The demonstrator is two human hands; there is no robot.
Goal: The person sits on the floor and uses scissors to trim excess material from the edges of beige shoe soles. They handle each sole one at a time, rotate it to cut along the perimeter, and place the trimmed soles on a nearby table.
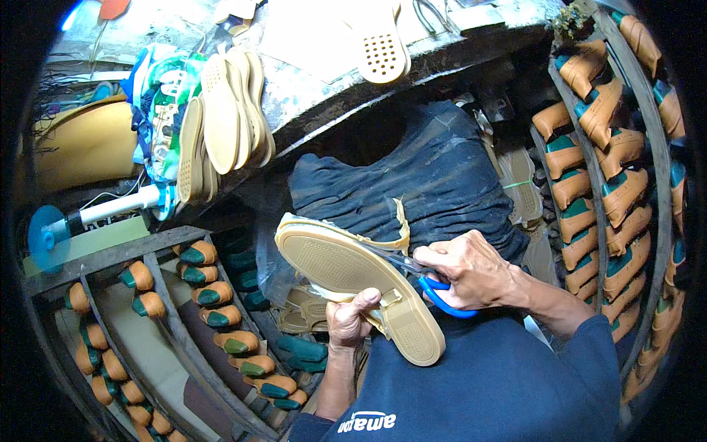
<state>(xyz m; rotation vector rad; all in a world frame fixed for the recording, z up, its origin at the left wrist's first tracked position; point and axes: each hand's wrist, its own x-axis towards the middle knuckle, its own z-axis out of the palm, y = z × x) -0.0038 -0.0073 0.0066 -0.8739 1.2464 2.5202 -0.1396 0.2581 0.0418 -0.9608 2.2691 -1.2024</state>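
Wooden racks (175,324) of orange-and-green shoe pieces (626,151) are ranged either side of the sole (324,261), which is held between left hand (349,321) and right hand (471,272). It is clasped by the left, presumably for steadiness; blue-handled scissors (443,300) are gripped by the right beside its rim, blade contact being unclear.

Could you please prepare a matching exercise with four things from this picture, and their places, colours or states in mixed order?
1. Large tan sole
2. Scissors
3. Pale sole at the top centre
4. Shoe pieces at the right

A. Orange-brown and green
B. Held in the left hand, underside showing
C. Pierced with round holes
D. Blue-handled, in the right hand

Pairs: 1-B, 2-D, 3-C, 4-A
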